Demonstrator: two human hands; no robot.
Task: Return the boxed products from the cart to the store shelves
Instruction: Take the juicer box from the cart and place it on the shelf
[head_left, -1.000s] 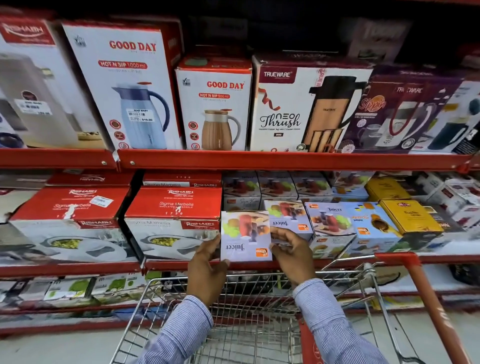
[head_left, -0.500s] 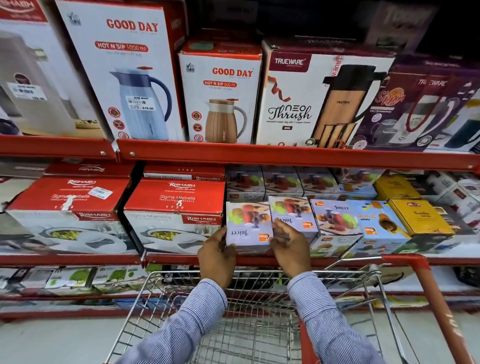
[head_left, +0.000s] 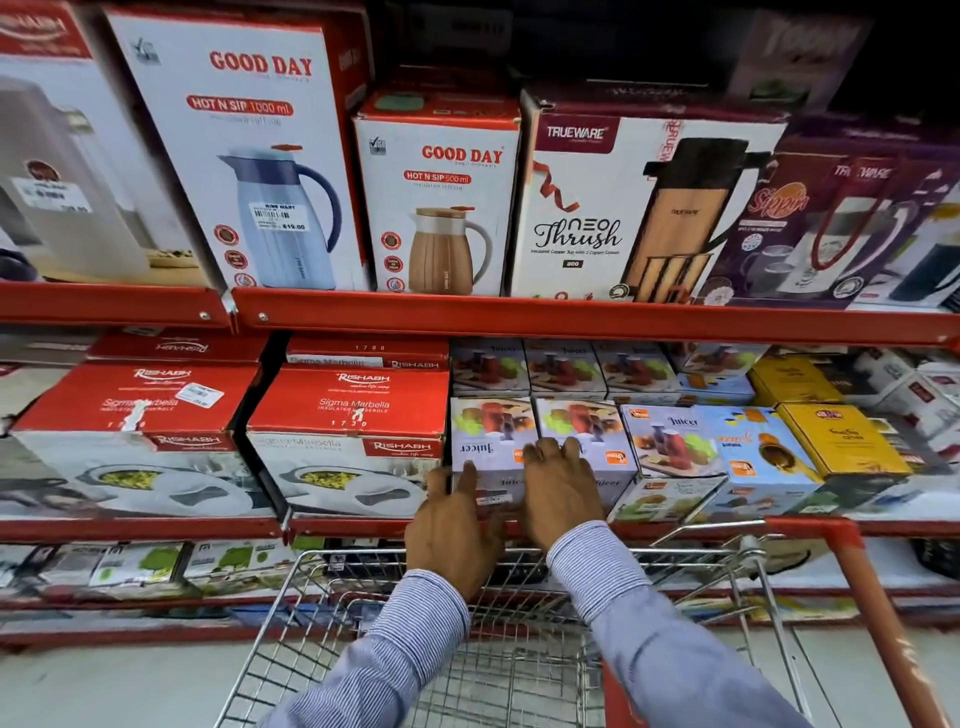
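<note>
A white juicer box (head_left: 487, 434) lies on the middle shelf (head_left: 156, 530), wedged between a red Rishabh casserole box (head_left: 353, 410) and a second juicer box (head_left: 597, 415). My left hand (head_left: 452, 525) presses its spread thumb and forefinger against the box's front face. The flat fingers of my right hand (head_left: 561, 483) lie over the seam between the two juicer boxes. Neither hand wraps around the box. Below my striped sleeves is the wire cart (head_left: 311, 587) with its red handle (head_left: 883, 597).
The upper shelf (head_left: 571, 317) carries tall Good Day (head_left: 249, 156) and Trueware flask boxes (head_left: 623, 208). More juicer boxes, blue boxes (head_left: 763, 457) and yellow boxes (head_left: 841, 441) fill the middle shelf to the right. A lower shelf with small boxes runs behind the cart.
The juicer box went from held upright in front of the shelf to lying in the gap on the shelf. My hands slid down to its front, and the view moved closer.
</note>
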